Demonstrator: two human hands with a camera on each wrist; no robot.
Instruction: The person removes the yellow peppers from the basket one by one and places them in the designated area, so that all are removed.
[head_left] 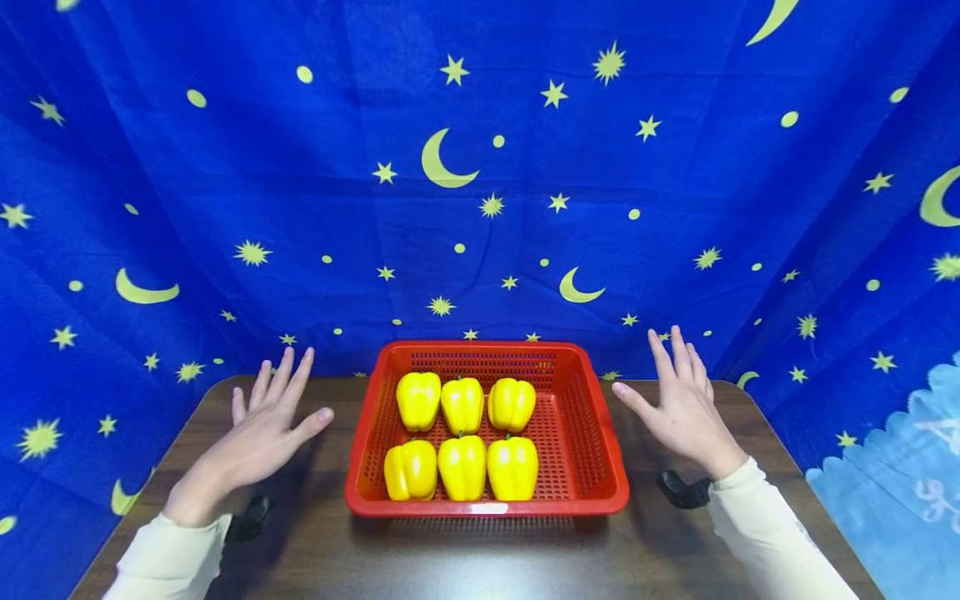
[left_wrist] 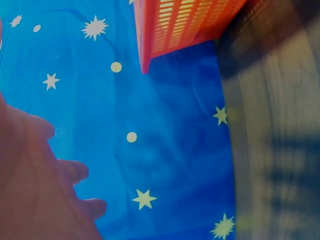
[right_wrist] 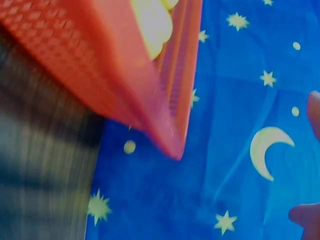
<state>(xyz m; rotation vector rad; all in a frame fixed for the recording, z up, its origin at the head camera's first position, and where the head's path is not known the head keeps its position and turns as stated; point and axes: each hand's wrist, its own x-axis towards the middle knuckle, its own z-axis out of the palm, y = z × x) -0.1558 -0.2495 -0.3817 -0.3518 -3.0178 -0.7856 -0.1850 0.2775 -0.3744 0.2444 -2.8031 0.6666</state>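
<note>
In the head view a red plastic basket (head_left: pixel 491 508) with perforated walls stands mid-table. Several yellow bell peppers (head_left: pixel 462 468) lie inside it in two rows, toward its left and middle; one at the front left is tipped sideways. My left hand (head_left: pixel 262 433) hovers to the left of the basket, fingers spread, touching nothing. On the other side my right hand (head_left: pixel 686 408) is held up with straight, spread fingers, also apart from the basket. The left wrist view catches some left fingers (left_wrist: pixel 75 171) and a basket corner; the right wrist view shows the basket rim (right_wrist: pixel 145 100) and two fingertips (right_wrist: pixel 302 215).
A brown wooden table (head_left: pixel 300 550) carries the basket. Blue cloth (head_left: pixel 337 217) with yellow moons and stars hangs behind and at both sides. A light blue scalloped cloth (head_left: pixel 892 475) is at the right edge. Dark straps (head_left: pixel 682 490) sit at the wrists.
</note>
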